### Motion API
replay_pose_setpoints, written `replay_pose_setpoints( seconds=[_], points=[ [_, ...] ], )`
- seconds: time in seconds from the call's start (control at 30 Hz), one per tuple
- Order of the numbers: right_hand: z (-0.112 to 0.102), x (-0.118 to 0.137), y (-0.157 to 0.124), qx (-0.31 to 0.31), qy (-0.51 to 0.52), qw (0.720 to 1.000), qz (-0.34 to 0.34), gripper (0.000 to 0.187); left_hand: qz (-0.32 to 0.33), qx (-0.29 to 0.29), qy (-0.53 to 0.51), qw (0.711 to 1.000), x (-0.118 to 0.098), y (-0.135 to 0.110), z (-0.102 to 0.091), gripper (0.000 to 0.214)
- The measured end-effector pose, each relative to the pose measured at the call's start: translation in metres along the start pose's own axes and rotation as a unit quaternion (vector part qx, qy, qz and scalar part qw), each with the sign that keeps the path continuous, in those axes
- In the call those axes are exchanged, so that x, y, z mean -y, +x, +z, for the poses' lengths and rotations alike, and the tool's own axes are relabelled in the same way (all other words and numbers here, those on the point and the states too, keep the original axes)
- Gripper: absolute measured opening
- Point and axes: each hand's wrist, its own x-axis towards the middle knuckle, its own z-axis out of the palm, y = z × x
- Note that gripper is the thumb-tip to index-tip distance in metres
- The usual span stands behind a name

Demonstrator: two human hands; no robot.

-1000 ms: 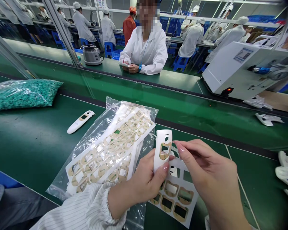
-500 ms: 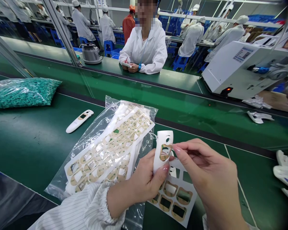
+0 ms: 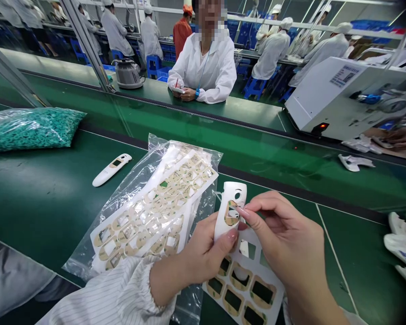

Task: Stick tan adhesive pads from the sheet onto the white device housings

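My left hand [image 3: 203, 253] is wrapped round a white plastic housing [image 3: 222, 230], held upright and slightly tilted, with a round hole near its top. A tan adhesive sticker [image 3: 230, 219] frames the housing's window. At the sticker's upper right edge, the thumb and forefinger of my right hand [image 3: 284, 234] are pinched together on it. Below both hands hangs or lies a white sheet [image 3: 253, 267] with several tan stickers; whether my left fingers hold it is hidden. To the left, a similar white housing [image 3: 103, 176] with a tan frame lies on the bench.
A clear plastic bag [image 3: 84, 253] holding sticker sheets [image 3: 145, 203] lies left of my hands. Farther left is a bag of small green parts [image 3: 37, 128]. White plastic parts [image 3: 402, 239] sit at the right edge. Across the barrier are a person [image 3: 203, 67] and a white machine [image 3: 341, 99].
My right hand has moved slightly left, its fingertips now over the window on the sticker's edge. The housing has shifted a little, and the sticker sheet beneath has moved slightly.
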Motion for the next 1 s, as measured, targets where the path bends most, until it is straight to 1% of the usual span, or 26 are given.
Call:
replay_pose_setpoints(
  seconds=[0.1, 0.33, 0.43, 0.57, 0.63, 0.73, 0.83, 0.9, 1.0],
  points=[
    [-0.0001, -0.0039, 0.001, 0.011, -0.002, 1.0, -0.014, 0.007, -0.029, 0.002, -0.025, 0.999, -0.0018, 0.0007, -0.0003, 0.028],
    [-0.0024, -0.0078, 0.003, 0.019, -0.02, 0.999, -0.041, 0.008, -0.049, 0.004, -0.049, 0.998, -0.0039, 0.0004, 0.0001, 0.031],
    [-0.0009, -0.0073, 0.002, 0.016, -0.001, 1.0, -0.023, 0.008, -0.035, 0.002, -0.041, 0.999, -0.0037, 0.0006, 0.0003, 0.029],
    [0.0005, -0.0055, -0.0007, -0.031, 0.021, 0.999, 0.013, 0.024, -0.018, -0.01, -0.03, 0.999, -0.0029, 0.001, 0.0, 0.029],
    [-0.0002, -0.0055, -0.0016, -0.03, 0.008, 0.999, 0.013, 0.027, -0.017, -0.006, -0.013, 1.0, -0.0022, 0.0009, -0.0002, 0.03],
    [-0.0013, -0.0062, -0.0014, -0.004, -0.031, 0.999, -0.003, 0.018, 0.0, -0.009, 0.022, 1.0, -0.001, 0.0005, -0.0002, 0.029],
    [-0.0009, -0.0057, 0.0001, 0.002, -0.035, 0.999, -0.008, 0.009, 0.022, -0.01, 0.04, 0.999, -0.0003, 0.0002, -0.0001, 0.025],
    [-0.0003, -0.0049, 0.0009, -0.002, -0.031, 0.999, -0.013, 0.008, 0.023, -0.002, 0.038, 0.999, -0.0002, 0.0003, 0.0, 0.023],
    [0.0005, -0.0041, 0.0009, -0.009, -0.044, 0.998, -0.05, 0.009, 0.01, 0.004, 0.033, 0.999, -0.0003, 0.0002, 0.0, 0.025]
  ],
)
